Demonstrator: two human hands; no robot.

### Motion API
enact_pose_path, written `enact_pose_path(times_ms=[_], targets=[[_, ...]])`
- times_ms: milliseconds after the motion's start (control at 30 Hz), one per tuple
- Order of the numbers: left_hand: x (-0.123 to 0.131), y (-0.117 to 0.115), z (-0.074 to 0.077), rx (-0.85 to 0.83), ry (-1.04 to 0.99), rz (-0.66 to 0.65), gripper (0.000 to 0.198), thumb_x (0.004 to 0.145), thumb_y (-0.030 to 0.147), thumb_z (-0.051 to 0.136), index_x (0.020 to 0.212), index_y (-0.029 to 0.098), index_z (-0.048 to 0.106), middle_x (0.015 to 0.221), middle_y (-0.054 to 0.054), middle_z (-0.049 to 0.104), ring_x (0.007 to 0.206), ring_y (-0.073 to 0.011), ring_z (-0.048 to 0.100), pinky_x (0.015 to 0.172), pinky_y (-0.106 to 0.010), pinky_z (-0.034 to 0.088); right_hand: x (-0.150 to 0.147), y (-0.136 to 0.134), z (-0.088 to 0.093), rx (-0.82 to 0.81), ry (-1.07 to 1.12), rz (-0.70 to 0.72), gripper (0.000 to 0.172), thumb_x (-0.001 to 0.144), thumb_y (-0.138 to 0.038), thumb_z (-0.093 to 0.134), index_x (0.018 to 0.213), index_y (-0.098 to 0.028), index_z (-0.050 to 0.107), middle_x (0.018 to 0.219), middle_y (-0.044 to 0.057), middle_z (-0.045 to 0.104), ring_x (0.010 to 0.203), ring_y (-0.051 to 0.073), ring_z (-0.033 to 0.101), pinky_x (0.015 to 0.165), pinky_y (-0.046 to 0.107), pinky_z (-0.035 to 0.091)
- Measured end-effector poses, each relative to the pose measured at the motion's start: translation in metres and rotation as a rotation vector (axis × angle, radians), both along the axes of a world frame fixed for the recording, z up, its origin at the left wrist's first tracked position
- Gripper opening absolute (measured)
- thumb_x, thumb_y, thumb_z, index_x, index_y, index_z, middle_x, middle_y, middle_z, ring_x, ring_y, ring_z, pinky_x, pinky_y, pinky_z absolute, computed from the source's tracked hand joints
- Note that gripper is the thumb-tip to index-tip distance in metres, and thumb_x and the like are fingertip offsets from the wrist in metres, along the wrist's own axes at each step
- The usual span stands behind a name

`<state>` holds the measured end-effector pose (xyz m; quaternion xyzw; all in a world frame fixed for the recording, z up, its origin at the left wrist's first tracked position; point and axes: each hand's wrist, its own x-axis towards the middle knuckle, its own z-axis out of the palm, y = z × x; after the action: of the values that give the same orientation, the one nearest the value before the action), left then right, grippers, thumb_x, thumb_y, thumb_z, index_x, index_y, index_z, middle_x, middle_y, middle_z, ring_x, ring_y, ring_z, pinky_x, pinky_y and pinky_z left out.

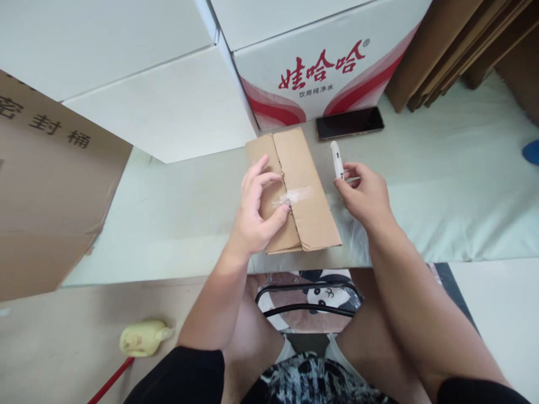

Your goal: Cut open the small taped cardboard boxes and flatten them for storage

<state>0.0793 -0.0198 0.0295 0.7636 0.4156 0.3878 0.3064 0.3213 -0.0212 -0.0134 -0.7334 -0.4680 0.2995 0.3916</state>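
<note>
A small brown cardboard box (309,213) lies closed on the pale cloth, its two flaps meeting along a seam. A strip of clear tape (298,194) crosses the seam and looks crumpled near the middle. My left hand (259,210) rests on the box's left flap with fingers apart, the thumb touching by the tape. To the right of the box, my right hand (364,191) grips a slim white box cutter (337,159) that points away from me. I cannot make out a blade on it.
Behind the box a black phone (350,123) lies before a white-and-red carton (328,73). White cartons (164,106) stack at the left, near a large brown carton (54,185). Folded cardboard (438,50) leans at the right. A yellow bottle (143,338) is below the table's edge.
</note>
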Motion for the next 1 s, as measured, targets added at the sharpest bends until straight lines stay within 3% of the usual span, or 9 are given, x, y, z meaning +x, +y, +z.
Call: enact_pose_path(times_ms=[167, 300, 533, 700, 800, 867, 1000], targets=[[-0.002, 0.002, -0.003, 0.038, 0.022, -0.004, 0.054, 0.09, 0.06, 0.066, 0.135, 0.029, 0.062, 0.163, -0.012, 0.043, 0.156, -0.0359, 0.033, 0.129, -0.057, 0.024, -0.003, 0.002, 0.004, 0.098, 0.232, -0.071, 0.043, 0.074, -0.037, 0.065, 0.114, -0.02, 0.068, 0.099, 0.006, 0.07, 0.065, 0.016, 0.058, 0.065, 0.036, 0.054], [-0.004, 0.004, -0.003, 0.063, 0.074, -0.019, 0.051, 0.092, 0.058, 0.064, 0.134, 0.029, 0.065, 0.163, -0.012, 0.043, 0.155, -0.0361, 0.035, 0.129, -0.057, 0.025, -0.005, 0.005, 0.005, 0.19, 0.508, -0.115, 0.032, 0.077, -0.037, 0.063, 0.106, -0.023, 0.065, 0.096, 0.003, 0.069, 0.07, 0.016, 0.061, 0.061, 0.033, 0.055], [-0.003, 0.005, -0.004, 0.051, 0.07, -0.018, 0.052, 0.091, 0.061, 0.063, 0.132, 0.029, 0.066, 0.16, -0.011, 0.047, 0.154, -0.0371, 0.036, 0.13, -0.059, 0.023, 0.005, 0.013, 0.0, 0.278, 0.67, -0.191, 0.026, 0.076, -0.038, 0.061, 0.098, -0.029, 0.05, 0.092, -0.001, 0.058, 0.081, 0.016, 0.067, 0.078, 0.037, 0.062], [0.001, 0.005, -0.002, 0.029, 0.013, -0.006, 0.056, 0.087, 0.068, 0.065, 0.128, 0.029, 0.067, 0.154, -0.01, 0.053, 0.153, -0.0376, 0.037, 0.131, -0.058, 0.017, 0.003, 0.007, 0.024, 0.532, 0.759, -0.316, 0.032, 0.076, -0.041, 0.068, 0.087, -0.029, 0.04, 0.081, -0.003, 0.048, 0.087, 0.016, 0.067, 0.086, 0.035, 0.063], [0.003, 0.004, 0.0, 0.024, 0.005, -0.022, 0.056, 0.087, 0.066, 0.065, 0.13, 0.029, 0.062, 0.15, -0.01, 0.056, 0.151, -0.036, 0.039, 0.132, -0.057, 0.015, -0.005, -0.004, 0.045, 0.688, 0.759, -0.313, 0.027, 0.079, -0.04, 0.071, 0.085, -0.028, 0.048, 0.075, -0.005, 0.041, 0.077, 0.013, 0.066, 0.075, 0.031, 0.062], [0.004, 0.003, 0.001, 0.011, -0.012, -0.025, 0.055, 0.088, 0.064, 0.065, 0.13, 0.029, 0.058, 0.149, -0.01, 0.057, 0.151, -0.0351, 0.039, 0.132, -0.057, 0.017, -0.011, -0.014, 0.058, 0.786, 0.686, -0.282, 0.02, 0.086, -0.043, 0.067, 0.084, -0.028, 0.054, 0.07, -0.006, 0.037, 0.064, 0.011, 0.061, 0.06, 0.027, 0.057], [0.005, 0.0, 0.002, 0.005, -0.049, -0.018, 0.046, 0.089, 0.061, 0.066, 0.122, 0.029, 0.058, 0.148, -0.009, 0.058, 0.151, -0.0338, 0.039, 0.13, -0.057, 0.023, -0.022, -0.03, 0.077, 0.755, 0.566, -0.236, 0.02, 0.091, -0.043, 0.066, 0.076, -0.03, 0.06, 0.06, -0.006, 0.023, 0.045, 0.009, 0.033, 0.041, 0.023, 0.038]])
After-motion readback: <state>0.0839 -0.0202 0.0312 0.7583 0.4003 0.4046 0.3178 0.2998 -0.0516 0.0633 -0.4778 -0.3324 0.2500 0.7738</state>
